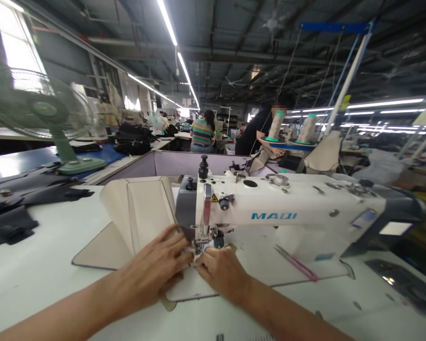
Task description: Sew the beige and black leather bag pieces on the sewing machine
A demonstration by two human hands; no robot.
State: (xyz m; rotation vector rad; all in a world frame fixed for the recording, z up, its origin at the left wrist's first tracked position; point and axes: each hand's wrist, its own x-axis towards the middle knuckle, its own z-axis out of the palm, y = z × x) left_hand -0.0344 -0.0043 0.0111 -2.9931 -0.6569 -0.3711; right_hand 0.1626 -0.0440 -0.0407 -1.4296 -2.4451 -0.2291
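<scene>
A white sewing machine (pixel 305 199) with blue lettering stands in front of me. A beige fabric piece (pixel 147 208) with dark-edged seams rises folded to the left of the machine head, and part of it lies flat around the needle. My left hand (pixel 156 263) has its bent fingers on the fabric just left of the presser foot (pixel 199 247). Right of the foot, my right hand (pixel 223 274) pinches the fabric with closed fingers. The fingertips of both hands nearly meet there, partly hiding the stitching point. Pink-handled tweezers (pixel 300 265) lie under the machine arm.
Dark fabric pieces (pixel 24 199) lie on the table at left, near a green fan (pixel 57 113). Thread cones (pixel 276 127) stand behind the machine, with a beige piece (pixel 324 151) beside them. Two people are at work farther back. A dark phone-like slab (pixel 404 284) lies at right.
</scene>
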